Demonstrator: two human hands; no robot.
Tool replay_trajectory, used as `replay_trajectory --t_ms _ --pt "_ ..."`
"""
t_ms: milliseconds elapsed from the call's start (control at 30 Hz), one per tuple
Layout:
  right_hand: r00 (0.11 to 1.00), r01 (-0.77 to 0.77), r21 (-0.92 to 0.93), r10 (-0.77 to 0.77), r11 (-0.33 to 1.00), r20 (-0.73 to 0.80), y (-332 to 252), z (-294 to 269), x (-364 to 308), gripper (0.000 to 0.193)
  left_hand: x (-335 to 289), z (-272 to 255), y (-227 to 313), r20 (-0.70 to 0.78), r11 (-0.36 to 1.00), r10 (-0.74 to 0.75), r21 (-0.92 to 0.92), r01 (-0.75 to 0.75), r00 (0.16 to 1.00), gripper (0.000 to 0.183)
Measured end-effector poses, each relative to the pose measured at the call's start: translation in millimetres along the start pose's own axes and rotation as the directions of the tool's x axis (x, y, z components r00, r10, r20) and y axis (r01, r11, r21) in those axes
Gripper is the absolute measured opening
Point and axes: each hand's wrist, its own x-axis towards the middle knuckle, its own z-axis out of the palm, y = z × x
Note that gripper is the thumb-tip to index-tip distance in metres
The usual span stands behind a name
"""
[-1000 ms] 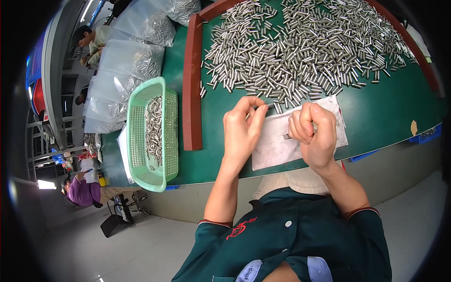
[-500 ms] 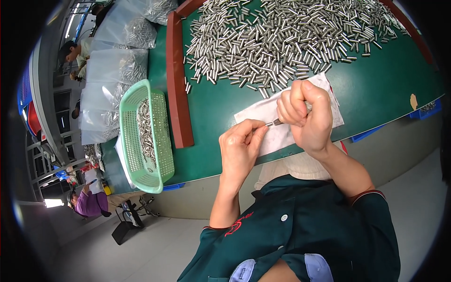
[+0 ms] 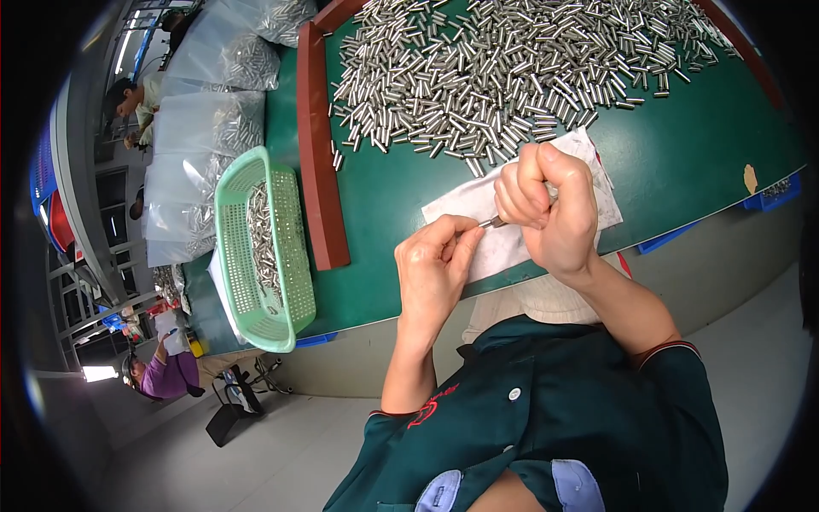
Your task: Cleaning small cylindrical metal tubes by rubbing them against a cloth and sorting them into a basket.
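Note:
My left hand (image 3: 433,260) pinches a small shiny metal pin (image 3: 485,224) between thumb and forefinger. Closed in a fist, my right hand (image 3: 553,205) grips a slim tool (image 3: 496,221); only its dark metal end shows, and the fist hides the rest. That end meets the pin, or comes very close to it. Both hands are above a stained white cloth (image 3: 486,258) on the green table. Beyond them spreads a large heap of similar metal pins (image 3: 512,77).
A red-brown bar (image 3: 320,171) borders the heap on the left. Beside it stands a light green basket (image 3: 294,256) with pins inside. Clear plastic bags (image 3: 200,124) of pins line the far left. Blue bins (image 3: 775,194) sit below the table's edge. Other people are at the left.
Both hands have shifted very slightly left in the picture, along with the pin and the tool. Their grips look the same.

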Motion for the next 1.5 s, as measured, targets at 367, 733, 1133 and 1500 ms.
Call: replay_trajectory --t_ms 367,733,1133,1500 --pt "0.999 0.014 -0.129 -0.019 0.992 -0.034 1 9 -2 0.038 -1 1 1 -0.016 0.999 0.032 0.012 -0.032 0.999 0.008" --pt "0.986 0.166 -0.422 -0.144 0.891 0.084 3 14 -2 0.033 3 -6 12 0.056 0.975 0.154 0.151 -0.16 0.987 0.008" --pt "1.0 -0.004 -0.073 0.002 0.997 -0.03 -1 5 -2 0.035 15 -18 -19 0.406 -0.023 -0.05 -0.914 0.405 0.913 0.011" --pt "0.999 -0.001 -0.032 0.0 1.0 -0.038 0 5 -1 0.036 17 -15 -23 0.424 -0.113 -0.067 -0.903 0.415 0.903 0.015"
